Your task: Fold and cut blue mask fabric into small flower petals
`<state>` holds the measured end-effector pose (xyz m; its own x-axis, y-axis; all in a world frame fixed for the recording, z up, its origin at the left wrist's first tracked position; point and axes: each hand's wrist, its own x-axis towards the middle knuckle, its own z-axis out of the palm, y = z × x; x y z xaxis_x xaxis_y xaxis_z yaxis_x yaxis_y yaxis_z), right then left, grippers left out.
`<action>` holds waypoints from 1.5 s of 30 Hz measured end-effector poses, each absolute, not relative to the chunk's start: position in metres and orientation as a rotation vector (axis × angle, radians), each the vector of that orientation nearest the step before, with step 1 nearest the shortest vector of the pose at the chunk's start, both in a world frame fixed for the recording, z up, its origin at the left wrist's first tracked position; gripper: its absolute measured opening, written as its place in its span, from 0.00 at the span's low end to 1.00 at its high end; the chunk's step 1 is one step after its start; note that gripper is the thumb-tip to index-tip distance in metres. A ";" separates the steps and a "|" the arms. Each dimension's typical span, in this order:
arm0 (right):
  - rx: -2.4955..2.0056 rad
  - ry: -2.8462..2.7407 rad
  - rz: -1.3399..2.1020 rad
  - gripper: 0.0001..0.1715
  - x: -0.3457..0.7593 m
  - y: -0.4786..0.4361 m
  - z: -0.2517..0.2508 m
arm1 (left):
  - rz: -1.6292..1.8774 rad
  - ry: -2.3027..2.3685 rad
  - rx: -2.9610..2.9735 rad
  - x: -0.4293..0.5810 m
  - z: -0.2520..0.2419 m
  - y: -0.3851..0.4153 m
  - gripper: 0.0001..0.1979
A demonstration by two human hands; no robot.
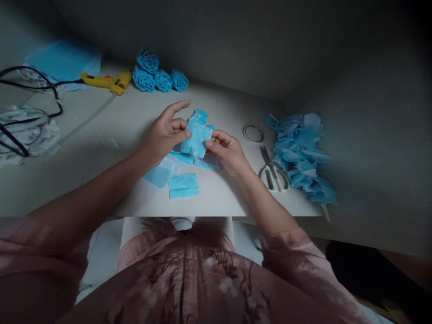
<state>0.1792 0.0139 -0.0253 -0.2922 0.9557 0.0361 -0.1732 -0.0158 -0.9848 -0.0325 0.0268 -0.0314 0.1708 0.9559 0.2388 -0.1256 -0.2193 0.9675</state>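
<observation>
Blue fabric piece — a small, unevenly cut scrap — held just above a pale desk between a person's two hands. The left hand pinches its left edge with thumb and curled fingers, the index finger stretched clear above it. The right hand is closed on the lower right edge, fingertips together. The scrap lies squarely between the two, neither hand nearer than the other, its long axis running away from the person and tilting slightly right at the far end. Beneath it, flat on the desk, lie more folded blue pieces, some under the left wrist and some near the desk's front edge. Well to the right, past the right hand, scissors rest beside a heap of blue cuttings, with a small wire ring just beyond the scissors. At the far edge — well apart from the hands — four blue fabric roses sit beside a yellow glue gun. Black cables trail at far left.
</observation>
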 end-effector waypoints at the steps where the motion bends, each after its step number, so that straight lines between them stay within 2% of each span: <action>1: -0.911 -1.302 1.491 0.27 0.179 0.014 -0.026 | 1.280 0.878 1.379 -0.033 -0.031 0.027 0.38; 7: -0.923 -1.262 1.463 0.30 0.180 0.017 -0.028 | 1.278 0.919 1.412 -0.033 -0.033 0.029 0.35; 12: -0.912 -1.211 1.438 0.34 0.183 0.020 -0.030 | 1.417 0.963 1.477 -0.032 -0.031 0.029 0.25; 16: -0.956 -1.191 1.421 0.39 0.186 0.020 -0.030 | 1.393 0.975 1.679 -0.030 -0.021 0.018 0.18; 18: -0.969 -1.186 1.418 0.41 0.186 0.020 -0.030 | 1.311 0.947 1.736 -0.028 -0.019 0.013 0.21; 22: -0.940 -1.192 1.431 0.39 0.184 0.018 -0.028 | 1.128 0.820 1.723 -0.023 -0.026 0.011 0.40; 24: -0.908 -1.199 1.471 0.40 0.183 0.016 -0.026 | 1.096 0.785 1.674 -0.022 -0.030 0.011 0.44; 29: -0.904 -1.236 1.560 0.42 0.183 0.012 -0.019 | 1.148 0.852 1.500 -0.026 -0.033 0.016 0.35; 32: -0.899 -1.262 1.498 0.40 0.188 0.014 -0.019 | 1.188 0.887 1.370 -0.029 -0.036 0.021 0.31; 39: -0.977 -1.221 1.180 0.27 0.199 0.021 -0.020 | 1.155 0.857 1.152 -0.026 -0.032 0.023 0.32; 42: -0.979 -1.254 1.197 0.28 0.196 0.021 -0.022 | 1.148 0.840 1.123 -0.025 -0.029 0.020 0.33; 45: -0.963 -1.313 1.243 0.33 0.191 0.020 -0.025 | 1.107 0.805 1.176 -0.026 -0.030 0.019 0.33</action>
<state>0.1912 0.0199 -0.0249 -0.1371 0.9786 0.1533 -0.0989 0.1404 -0.9851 -0.0260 0.0189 -0.0299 0.2912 0.9549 0.0587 -0.2387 0.0131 0.9710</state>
